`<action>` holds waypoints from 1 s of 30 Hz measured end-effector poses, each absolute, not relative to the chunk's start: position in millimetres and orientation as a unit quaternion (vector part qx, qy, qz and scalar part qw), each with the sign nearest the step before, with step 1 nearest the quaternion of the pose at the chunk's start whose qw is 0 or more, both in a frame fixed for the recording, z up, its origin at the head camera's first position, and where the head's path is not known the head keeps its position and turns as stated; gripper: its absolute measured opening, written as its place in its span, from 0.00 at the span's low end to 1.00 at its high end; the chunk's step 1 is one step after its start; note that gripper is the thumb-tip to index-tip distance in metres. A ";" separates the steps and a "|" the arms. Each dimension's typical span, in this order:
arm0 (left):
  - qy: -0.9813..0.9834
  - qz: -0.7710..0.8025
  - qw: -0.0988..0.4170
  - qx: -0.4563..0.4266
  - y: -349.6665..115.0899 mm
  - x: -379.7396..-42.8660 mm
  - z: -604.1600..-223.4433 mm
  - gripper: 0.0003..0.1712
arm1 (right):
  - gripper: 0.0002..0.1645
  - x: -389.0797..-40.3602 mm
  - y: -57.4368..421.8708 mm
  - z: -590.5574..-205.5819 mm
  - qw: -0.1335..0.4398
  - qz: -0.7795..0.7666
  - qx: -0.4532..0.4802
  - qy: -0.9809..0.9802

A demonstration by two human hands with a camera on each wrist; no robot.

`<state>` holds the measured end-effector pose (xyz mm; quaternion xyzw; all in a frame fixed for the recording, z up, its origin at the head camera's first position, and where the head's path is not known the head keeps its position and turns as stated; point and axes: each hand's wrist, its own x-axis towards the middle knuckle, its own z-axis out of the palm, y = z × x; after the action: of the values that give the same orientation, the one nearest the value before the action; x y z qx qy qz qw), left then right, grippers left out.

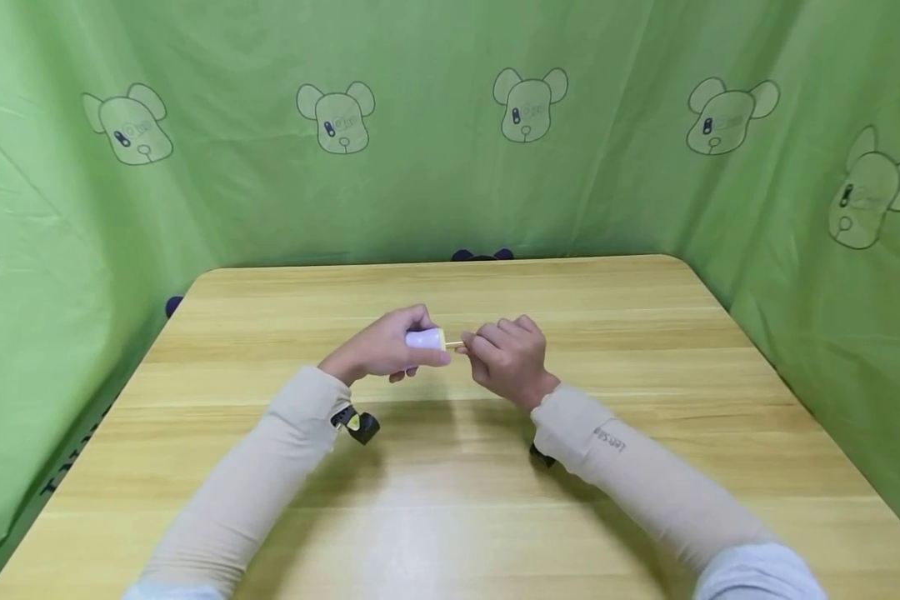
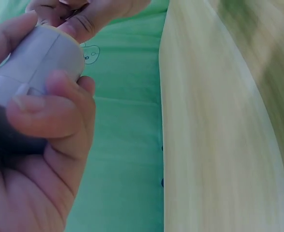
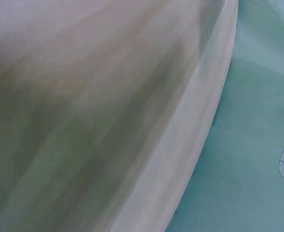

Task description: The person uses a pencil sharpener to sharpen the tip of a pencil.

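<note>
Above the middle of the table, my left hand (image 1: 390, 343) grips a small lavender, barrel-shaped object (image 1: 424, 339) with a pale yellow rim at its right end. In the left wrist view, the fingers of the left hand (image 2: 64, 125) wrap around the object (image 2: 40, 58), whose lower part looks dark. A thin yellowish stick (image 1: 453, 344) runs from the rim to my right hand (image 1: 508, 358), which pinches its other end between thumb and curled fingers. The stick's ends are hidden. Only table and curtain appear in the right wrist view, not the hand.
The wood-grain table (image 1: 450, 517) has rounded far corners. Green curtains (image 1: 435, 192) with bear-head drawings hang behind it and along both sides. A black wrist camera (image 1: 362, 427) sits below the left wrist, and another (image 1: 542, 455) is partly hidden beneath the right sleeve.
</note>
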<state>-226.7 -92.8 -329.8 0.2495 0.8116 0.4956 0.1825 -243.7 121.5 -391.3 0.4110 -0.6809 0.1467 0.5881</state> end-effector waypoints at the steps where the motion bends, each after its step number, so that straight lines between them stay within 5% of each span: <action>1: 0.810 0.495 0.188 0.251 -92.8 -226.9 -331.1 0.20 | 0.23 -243.9 121.9 -391.4 0.590 0.145 0.416 -0.676; 12: 0.837 0.455 0.151 0.265 -95.8 -229.7 -344.6 0.22 | 0.25 -236.0 119.8 -392.2 0.459 0.176 0.411 -0.768; 16: 0.857 0.419 0.106 0.281 -92.6 -230.1 -350.0 0.23 | 0.21 -232.3 121.9 -386.4 0.315 0.233 0.390 -0.833; 22: 0.890 0.331 0.024 0.314 -86.9 -222.0 -356.0 0.24 | 0.21 -229.8 124.0 -363.4 -0.019 0.359 0.306 -0.882; 24: 0.894 0.307 -0.002 0.326 -84.7 -219.3 -357.5 0.24 | 0.20 -230.6 125.8 -356.4 -0.079 0.373 0.274 -0.883; 27: 0.892 0.322 -0.022 0.315 -82.5 -218.1 -357.1 0.24 | 0.17 -230.1 127.6 -350.6 -0.060 0.356 0.265 -0.894; 30: 0.887 0.369 -0.019 0.278 -81.9 -219.0 -353.0 0.25 | 0.09 -227.0 128.5 -354.1 0.063 0.307 0.306 -0.899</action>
<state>-219.0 -81.9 -353.0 0.2778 0.8869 0.3686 -0.0191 -227.0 128.5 -354.1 0.3058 -0.8990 0.3072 0.0628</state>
